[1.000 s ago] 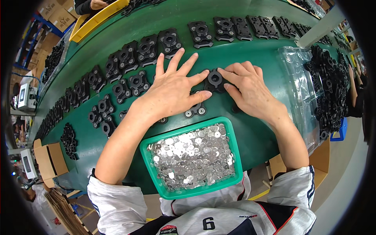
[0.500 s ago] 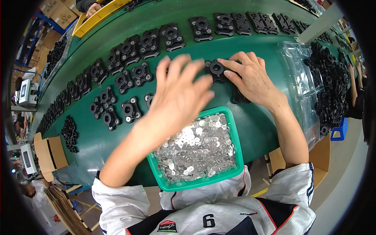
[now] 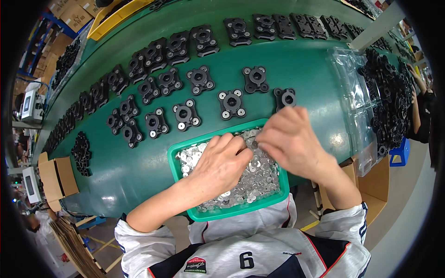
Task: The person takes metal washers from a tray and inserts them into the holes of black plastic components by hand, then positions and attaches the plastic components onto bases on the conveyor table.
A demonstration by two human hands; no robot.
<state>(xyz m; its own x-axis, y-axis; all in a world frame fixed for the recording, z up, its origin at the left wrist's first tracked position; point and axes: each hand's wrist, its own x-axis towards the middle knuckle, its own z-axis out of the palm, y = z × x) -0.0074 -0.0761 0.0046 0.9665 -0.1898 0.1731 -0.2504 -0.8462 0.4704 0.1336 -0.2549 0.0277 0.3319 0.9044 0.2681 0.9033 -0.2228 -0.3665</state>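
A green plastic basket (image 3: 174,160) full of flat silver washers (image 3: 252,178) stands at the table's near edge, in front of me. Over its middle, my left hand (image 3: 220,162) has its fingers bent down among the washers; the fingertips are hidden. My right hand (image 3: 292,143) is above the basket's far right rim, slightly blurred, thumb and fingers pinched together close to the washers. Just beyond it lies a black bracket (image 3: 286,97) with a central ring, partly covered by the hand. Another black bracket (image 3: 256,79) and one with silver washers at its corners (image 3: 231,104) lie farther away.
More black brackets stand in rows along the green table (image 3: 306,69) and its raised far strip. Clear plastic trays (image 3: 354,102) and a heap of black parts (image 3: 384,102) are at the right. A yellow bin (image 3: 104,23) sits far left, a cardboard box (image 3: 67,176) near left.
Both hands have come down from the brackets to the basket. The right hand has let go of a bracket, which now lies on the table. A hand at the yellow bin is gone.
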